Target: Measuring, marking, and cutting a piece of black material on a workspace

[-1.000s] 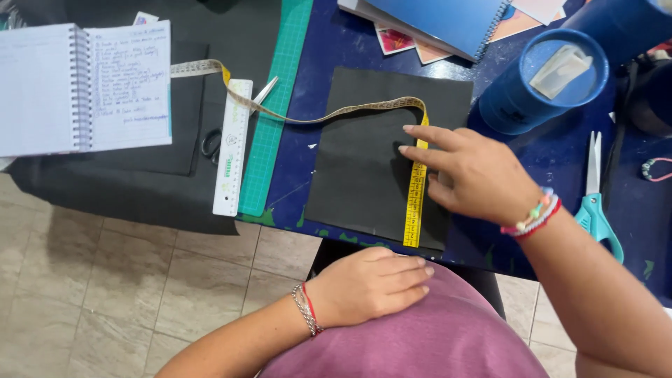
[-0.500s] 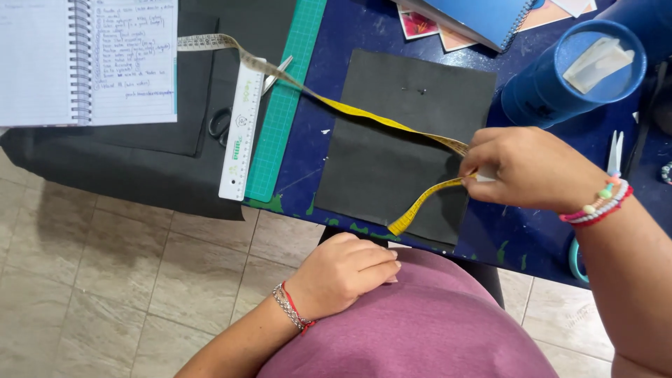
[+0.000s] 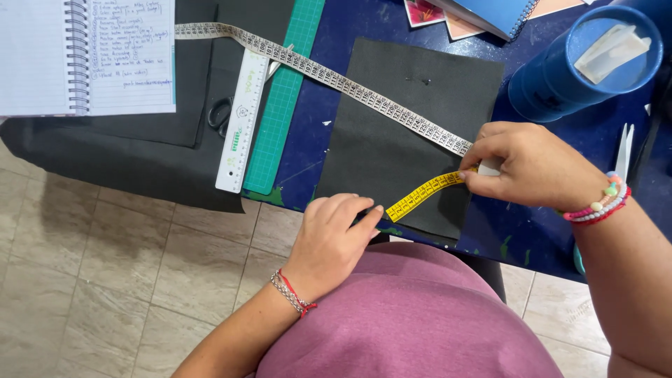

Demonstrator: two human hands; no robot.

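Head view: dark blue table (image 3: 581, 126) over beige tiled floor (image 3: 105, 280).

The left hand (image 3: 334, 234), earlier resting in the lap, is now raised to the near edge of the dark fabric piece (image 3: 409, 133), its fingertips at the free yellow end of the measuring tape (image 3: 364, 91). The right hand (image 3: 533, 168) now pinches the tape at the fabric's right edge; the tape's yellow end lies taut between both hands instead of hanging in a loop.
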